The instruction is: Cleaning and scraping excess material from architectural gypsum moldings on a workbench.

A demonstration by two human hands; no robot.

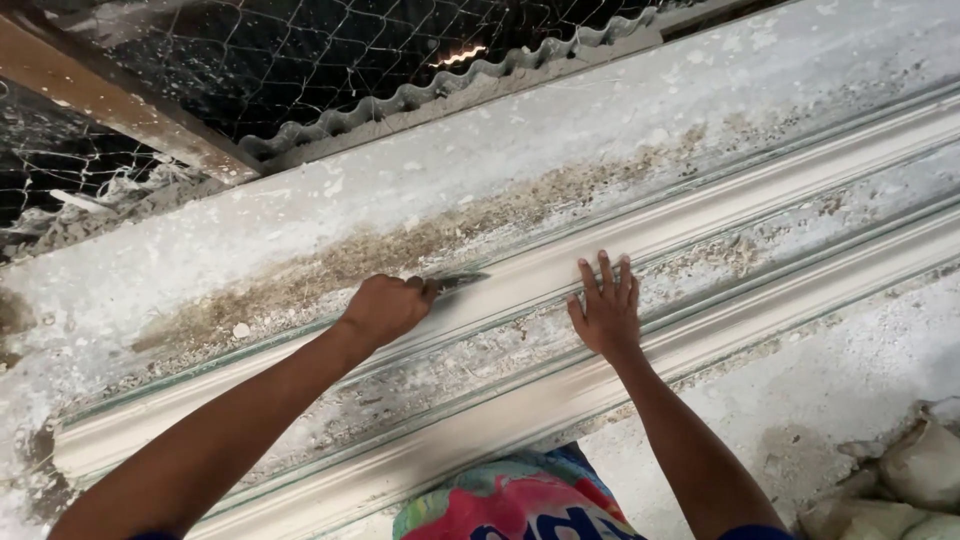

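While gripped in the closed left hand [388, 308], scraper blade [458, 281] sits on the long white plaster moulding [700, 225] near the bench's [500, 150] far edge; right hand [606, 308] flat, fingers spread, holding nothing. Risk: gouged profile from steep blade angle.

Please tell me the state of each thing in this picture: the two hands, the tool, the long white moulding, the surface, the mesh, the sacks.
left hand: closed around a tool
scraper blade: held, tip on the moulding's edge
right hand: open, flat on the moulding
white moulding: lying lengthwise, dusty
work surface: crusted with white and brown residue
wire mesh: stretched, intact
sacks: slumped at the lower right
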